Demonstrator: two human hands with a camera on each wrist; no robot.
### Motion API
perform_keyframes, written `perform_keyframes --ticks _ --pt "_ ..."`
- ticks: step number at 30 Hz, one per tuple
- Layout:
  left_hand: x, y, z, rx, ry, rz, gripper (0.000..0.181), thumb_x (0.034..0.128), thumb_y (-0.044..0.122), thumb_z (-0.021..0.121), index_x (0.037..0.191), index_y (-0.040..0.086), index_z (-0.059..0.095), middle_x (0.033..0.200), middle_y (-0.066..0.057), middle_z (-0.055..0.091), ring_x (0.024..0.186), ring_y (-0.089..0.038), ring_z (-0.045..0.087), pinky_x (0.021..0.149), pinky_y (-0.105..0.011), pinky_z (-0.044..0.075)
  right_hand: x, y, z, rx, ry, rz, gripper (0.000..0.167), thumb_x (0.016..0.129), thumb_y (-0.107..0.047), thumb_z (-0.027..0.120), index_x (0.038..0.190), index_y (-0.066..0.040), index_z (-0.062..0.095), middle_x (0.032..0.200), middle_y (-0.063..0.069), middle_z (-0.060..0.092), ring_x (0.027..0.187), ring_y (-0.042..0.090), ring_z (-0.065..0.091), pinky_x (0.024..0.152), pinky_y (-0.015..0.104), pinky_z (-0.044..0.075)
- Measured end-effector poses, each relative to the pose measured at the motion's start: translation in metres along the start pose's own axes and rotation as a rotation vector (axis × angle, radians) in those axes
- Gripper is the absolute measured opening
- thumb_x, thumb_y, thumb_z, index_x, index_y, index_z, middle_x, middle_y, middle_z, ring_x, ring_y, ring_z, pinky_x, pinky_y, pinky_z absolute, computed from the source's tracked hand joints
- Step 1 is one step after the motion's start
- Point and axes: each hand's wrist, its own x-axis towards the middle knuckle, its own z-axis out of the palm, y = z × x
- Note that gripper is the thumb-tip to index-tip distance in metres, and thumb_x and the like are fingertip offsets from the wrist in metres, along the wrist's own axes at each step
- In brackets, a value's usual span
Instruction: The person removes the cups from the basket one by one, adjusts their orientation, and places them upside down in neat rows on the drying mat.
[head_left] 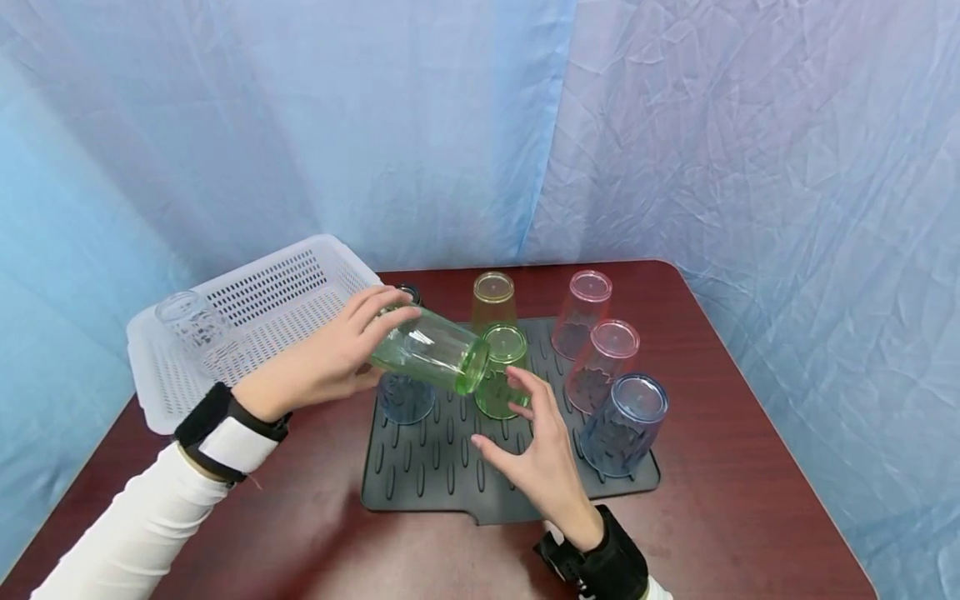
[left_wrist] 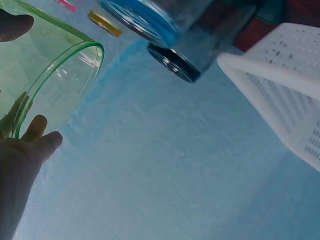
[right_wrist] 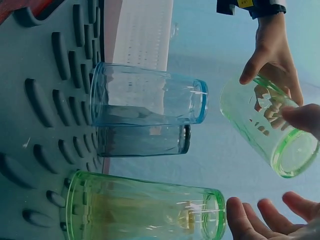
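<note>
My left hand grips a green glass near its open end, holding it tilted above the mat with its thick base toward the lower right. My right hand is just beyond that base, thumb and fingers spread apart with nothing held between them. In the right wrist view the thumb overlaps the base of the glass; I cannot tell if they touch. A second green glass stands upside down on the grey ridged drying mat, behind my right fingertips. To its left is a light blue glass, partly behind the left hand.
Other upturned glasses stand on the mat: yellow, two pink ones, and dark blue at the right. A smoky grey glass is behind the light blue one. A white perforated basket at left holds a clear glass.
</note>
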Motion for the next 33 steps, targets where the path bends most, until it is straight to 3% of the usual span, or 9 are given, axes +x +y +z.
perform_keyframes --ticks 7,9,14,18,22,26,33 --pt "0.004 0.022 0.014 0.024 -0.008 0.051 0.089 0.0609 -0.004 0.081 0.138 0.002 0.038 0.136 -0.021 0.041 0.129 -0.038 0.034 0.104 -0.051 0.034 -0.018 0.060 0.022 0.063 -0.002 0.004 0.107 0.070 -0.029 0.087 0.154 -0.015 0.022 0.154 0.003 0.024 0.136 0.024 0.032 0.096 0.038 0.045" --pt "0.004 0.027 0.017 0.018 -0.014 0.059 0.089 0.0614 -0.003 0.082 0.138 0.003 0.037 0.137 -0.021 0.040 0.129 -0.038 0.033 0.102 -0.051 0.036 -0.020 0.062 0.024 0.080 0.010 -0.025 0.108 0.069 -0.028 0.088 0.153 -0.012 0.023 0.155 0.007 0.022 0.137 0.027 0.032 0.095 0.040 0.046" --pt "0.003 0.037 0.028 -0.004 -0.016 0.074 0.091 0.0603 -0.005 0.082 0.138 0.003 0.036 0.137 -0.021 0.038 0.129 -0.039 0.032 0.099 -0.050 0.040 -0.013 0.024 0.016 0.096 0.035 -0.079 0.100 0.072 -0.025 0.087 0.151 -0.006 0.028 0.153 0.014 0.026 0.133 0.031 0.036 0.089 0.043 0.049" --pt "0.003 0.044 0.036 -0.030 -0.048 0.064 0.088 0.0642 -0.004 0.079 0.140 0.004 0.035 0.140 -0.020 0.035 0.131 -0.037 0.030 0.100 -0.046 0.040 -0.008 -0.006 0.010 0.108 0.056 -0.115 0.087 0.078 -0.019 0.082 0.148 -0.007 0.033 0.149 0.013 0.033 0.131 0.032 0.038 0.096 0.049 0.042" --pt "0.002 0.049 0.043 -0.053 -0.072 0.035 0.087 0.0680 -0.002 0.078 0.142 0.006 0.033 0.143 -0.018 0.032 0.134 -0.034 0.028 0.100 -0.043 0.040 -0.009 -0.008 0.010 0.081 0.066 -0.125 0.072 0.082 -0.019 0.079 0.141 -0.005 0.040 0.145 0.014 0.039 0.132 0.032 0.038 0.105 0.046 0.033" --pt "0.001 0.050 0.049 -0.064 -0.070 0.019 0.086 0.0700 0.002 0.080 0.142 0.006 0.032 0.144 -0.017 0.032 0.134 -0.033 0.028 0.101 -0.043 0.039 -0.005 -0.019 0.003 0.044 0.068 -0.132 0.060 0.081 -0.017 0.079 0.131 -0.004 0.048 0.138 0.016 0.045 0.126 0.032 0.044 0.101 0.040 0.038" --pt "0.002 0.055 0.060 -0.058 -0.020 0.006 0.091 0.0694 0.019 0.087 0.142 0.006 0.034 0.142 -0.015 0.036 0.131 -0.029 0.034 0.105 -0.041 0.035 0.001 -0.019 -0.014 -0.029 0.031 -0.157 0.052 0.087 -0.037 0.071 0.126 -0.007 0.055 0.130 0.014 0.052 0.117 0.030 0.052 0.096 0.034 0.043"
